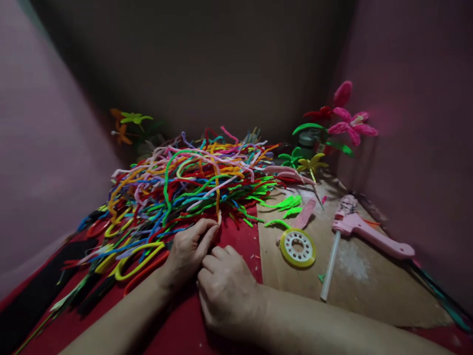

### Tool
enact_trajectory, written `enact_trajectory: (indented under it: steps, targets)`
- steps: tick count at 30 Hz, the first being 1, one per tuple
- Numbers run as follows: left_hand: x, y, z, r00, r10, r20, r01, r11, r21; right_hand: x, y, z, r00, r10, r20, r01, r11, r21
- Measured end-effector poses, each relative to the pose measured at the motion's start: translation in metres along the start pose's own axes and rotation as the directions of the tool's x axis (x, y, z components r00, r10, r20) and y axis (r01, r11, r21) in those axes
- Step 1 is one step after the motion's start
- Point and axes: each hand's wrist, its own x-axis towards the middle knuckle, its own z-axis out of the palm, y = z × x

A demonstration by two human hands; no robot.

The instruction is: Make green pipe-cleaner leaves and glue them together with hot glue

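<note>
My left hand [192, 245] pinches a thin pale strip [219, 217] between thumb and fingertips, just in front of a big heap of coloured pipe cleaners [192, 182]. Close beside it on the right, my right hand [226, 286] is curled with its fingers closed; what lies inside them, if anything, is hidden. Both hands are over the red cloth [238, 236]. Yellow-handled scissors [138, 261] lie left of my left hand, partly under pipe cleaners. To the right of my right hand rests a yellow tape roll [297, 248].
A pink glue gun [373, 234] with a clear glue stick [330, 266] lies on the brown board [369, 296]. Green fuzzy leaves [290, 202] are near the heap. Pink fuzzy flowers [353, 125] stand at the back right, and orange and yellow ones [135, 118] at the back left.
</note>
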Motion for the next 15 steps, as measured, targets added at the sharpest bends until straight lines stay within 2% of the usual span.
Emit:
enact_trajectory:
  steps: [8,12,15]
  targets:
    - [0.0,0.001,-0.003,1.0,-0.018,0.025,0.018,1.0,-0.003,-0.004,0.002,-0.005,1.0,-0.007,-0.007,0.007,0.999,0.036]
    - [-0.001,0.003,-0.004,1.0,-0.019,0.017,0.02,0.999,-0.029,-0.002,0.002,-0.009,0.998,-0.004,-0.066,0.005,1.0,0.019]
    - [-0.001,0.004,-0.006,1.0,-0.009,-0.01,0.008,0.998,-0.056,0.0,0.001,-0.015,0.99,-0.049,-0.131,0.041,0.997,-0.061]
